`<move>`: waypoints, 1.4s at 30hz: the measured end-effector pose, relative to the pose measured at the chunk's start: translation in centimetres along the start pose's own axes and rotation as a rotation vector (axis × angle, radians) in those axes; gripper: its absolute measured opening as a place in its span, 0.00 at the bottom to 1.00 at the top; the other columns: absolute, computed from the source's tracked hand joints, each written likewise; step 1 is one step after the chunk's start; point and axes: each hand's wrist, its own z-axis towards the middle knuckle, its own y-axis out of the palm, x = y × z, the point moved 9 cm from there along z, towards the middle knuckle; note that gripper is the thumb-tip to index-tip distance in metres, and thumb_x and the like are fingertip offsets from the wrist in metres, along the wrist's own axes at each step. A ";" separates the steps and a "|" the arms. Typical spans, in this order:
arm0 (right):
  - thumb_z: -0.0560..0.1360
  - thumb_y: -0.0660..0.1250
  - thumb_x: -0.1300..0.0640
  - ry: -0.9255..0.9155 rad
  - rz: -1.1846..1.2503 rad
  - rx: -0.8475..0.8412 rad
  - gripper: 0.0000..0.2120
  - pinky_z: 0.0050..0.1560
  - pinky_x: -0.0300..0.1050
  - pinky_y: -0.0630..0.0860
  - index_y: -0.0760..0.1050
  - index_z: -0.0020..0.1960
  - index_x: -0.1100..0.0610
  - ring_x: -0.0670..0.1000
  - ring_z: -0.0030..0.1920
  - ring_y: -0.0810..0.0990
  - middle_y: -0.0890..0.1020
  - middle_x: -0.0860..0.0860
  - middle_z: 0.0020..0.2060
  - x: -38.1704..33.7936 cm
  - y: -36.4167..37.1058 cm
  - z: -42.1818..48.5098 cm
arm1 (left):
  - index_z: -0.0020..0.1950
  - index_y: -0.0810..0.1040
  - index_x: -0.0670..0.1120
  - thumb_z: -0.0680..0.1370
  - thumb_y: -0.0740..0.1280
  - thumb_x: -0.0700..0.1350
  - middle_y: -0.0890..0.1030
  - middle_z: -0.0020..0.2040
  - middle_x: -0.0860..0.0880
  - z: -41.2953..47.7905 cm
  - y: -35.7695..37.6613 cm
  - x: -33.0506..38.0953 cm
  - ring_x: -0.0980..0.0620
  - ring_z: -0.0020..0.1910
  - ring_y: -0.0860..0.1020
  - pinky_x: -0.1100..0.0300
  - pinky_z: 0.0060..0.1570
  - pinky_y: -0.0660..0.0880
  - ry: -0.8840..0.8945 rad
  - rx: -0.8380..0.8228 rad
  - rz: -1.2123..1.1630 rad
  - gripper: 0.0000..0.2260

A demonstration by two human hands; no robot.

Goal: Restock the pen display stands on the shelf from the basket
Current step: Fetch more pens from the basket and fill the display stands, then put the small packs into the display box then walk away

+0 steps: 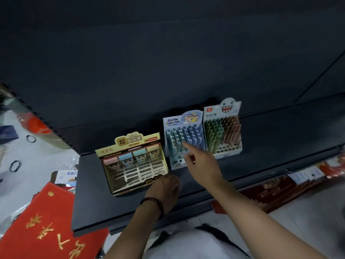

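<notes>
Three display stands sit on a dark shelf (89,193). The cream stand (130,163) on the left holds a few pastel boxes at its back, with bare slots in front. The blue cartoon stand (183,135) in the middle is packed with blue pens. The white monster-face stand (222,128) on the right holds green and brown pens, with open holes in its front row. My left hand (165,186) grips the cream stand's front right corner. My right hand (199,161) points its index finger at the blue pens and holds nothing. No basket is in view.
The shelf's back panel (168,62) rises dark behind the stands. A red mat with gold characters (43,227) lies on the floor at lower left. Red packaged goods (280,189) sit on the lower shelf at right. Black rings (14,166) and loose items lie on the floor at left.
</notes>
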 end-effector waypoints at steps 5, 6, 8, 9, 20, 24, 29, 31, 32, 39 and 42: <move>0.83 0.68 0.48 0.282 -0.024 -0.049 0.10 0.52 0.46 0.83 0.82 0.61 0.49 0.46 0.51 0.85 0.87 0.44 0.51 5.7 -1.1 -6.8 | 0.54 0.76 0.55 0.83 0.60 0.50 0.80 0.56 0.51 0.7 4.4 2.7 0.48 0.53 0.79 0.51 0.53 0.78 0.073 -0.208 0.019 0.06; 0.82 0.67 0.47 0.360 -0.042 -0.087 0.10 0.53 0.46 0.82 0.82 0.60 0.48 0.46 0.52 0.85 0.87 0.44 0.51 7.4 -1.2 -8.7 | 0.53 0.76 0.55 0.82 0.61 0.50 0.81 0.55 0.51 0.8 5.2 3.5 0.48 0.51 0.80 0.51 0.52 0.79 0.086 -0.247 0.038 0.05; 0.82 0.66 0.46 0.518 -0.094 -0.163 0.10 0.54 0.46 0.81 0.82 0.59 0.47 0.48 0.53 0.84 0.86 0.45 0.52 11.1 -1.6 -13.1 | 0.53 0.76 0.57 0.81 0.63 0.49 0.82 0.54 0.51 0.9 6.4 5.6 0.48 0.50 0.81 0.50 0.51 0.81 0.116 -0.302 0.075 0.04; 0.82 0.66 0.47 0.584 -0.107 -0.197 0.09 0.53 0.46 0.81 0.82 0.58 0.47 0.48 0.52 0.84 0.86 0.45 0.52 12.7 -2.2 -15.9 | 0.53 0.76 0.57 0.81 0.63 0.50 0.82 0.54 0.52 0.9 7.3 7.2 0.49 0.51 0.81 0.50 0.51 0.81 0.153 -0.322 0.090 0.04; 0.81 0.69 0.44 0.999 0.077 -0.099 0.15 0.48 0.41 0.77 0.80 0.62 0.51 0.47 0.45 0.80 0.81 0.45 0.42 24.7 -11.3 -46.3 | 0.60 0.78 0.55 0.82 0.63 0.52 0.81 0.58 0.52 -8.1 22.3 27.8 0.48 0.55 0.80 0.53 0.55 0.80 0.429 -0.530 0.251 0.09; 0.81 0.69 0.44 1.156 0.194 0.053 0.14 0.46 0.37 0.76 0.80 0.62 0.50 0.48 0.46 0.81 0.82 0.47 0.46 27.3 -14.6 -61.4 | 0.59 0.78 0.56 0.83 0.63 0.54 0.81 0.55 0.54 -15.1 32.2 35.8 0.52 0.51 0.80 0.55 0.52 0.80 0.520 -0.655 0.352 0.08; 0.82 0.69 0.44 1.440 0.280 0.234 0.16 0.53 0.41 0.77 0.80 0.65 0.51 0.48 0.50 0.81 0.84 0.49 0.55 30.9 -17.7 -81.6 | 0.57 0.78 0.57 0.82 0.62 0.56 0.81 0.53 0.55 -24.4 45.0 45.6 0.54 0.49 0.80 0.55 0.54 0.80 0.660 -0.857 0.504 0.08; 0.81 0.69 0.43 1.530 0.331 0.241 0.16 0.51 0.39 0.75 0.81 0.65 0.49 0.47 0.49 0.80 0.84 0.48 0.55 31.9 -17.6 -86.9 | 0.57 0.78 0.57 0.82 0.62 0.56 0.81 0.54 0.55 -26.6 48.4 47.9 0.54 0.50 0.80 0.56 0.55 0.80 0.680 -0.930 0.578 0.08; 0.81 0.69 0.42 1.559 0.348 0.252 0.16 0.51 0.38 0.74 0.81 0.65 0.49 0.47 0.48 0.80 0.84 0.47 0.55 32.6 -17.9 -88.8 | 0.57 0.78 0.56 0.82 0.62 0.55 0.81 0.55 0.54 -27.0 50.0 49.1 0.54 0.51 0.80 0.57 0.55 0.79 0.704 -0.956 0.623 0.08; 0.81 0.67 0.42 1.705 0.492 0.338 0.18 0.52 0.43 0.77 0.80 0.66 0.49 0.48 0.52 0.81 0.85 0.49 0.58 41.1 -19.9 -96.1 | 0.60 0.79 0.54 0.82 0.60 0.57 0.80 0.58 0.52 -25.5 63.6 58.2 0.52 0.54 0.79 0.55 0.55 0.77 0.880 -1.121 0.905 0.12; 0.81 0.67 0.42 1.760 0.574 0.371 0.18 0.52 0.43 0.75 0.80 0.67 0.49 0.49 0.54 0.82 0.85 0.49 0.59 46.4 -19.2 -97.5 | 0.58 0.79 0.52 0.83 0.59 0.56 0.81 0.57 0.51 -22.2 71.7 61.0 0.50 0.54 0.79 0.52 0.57 0.78 0.916 -1.195 1.010 0.12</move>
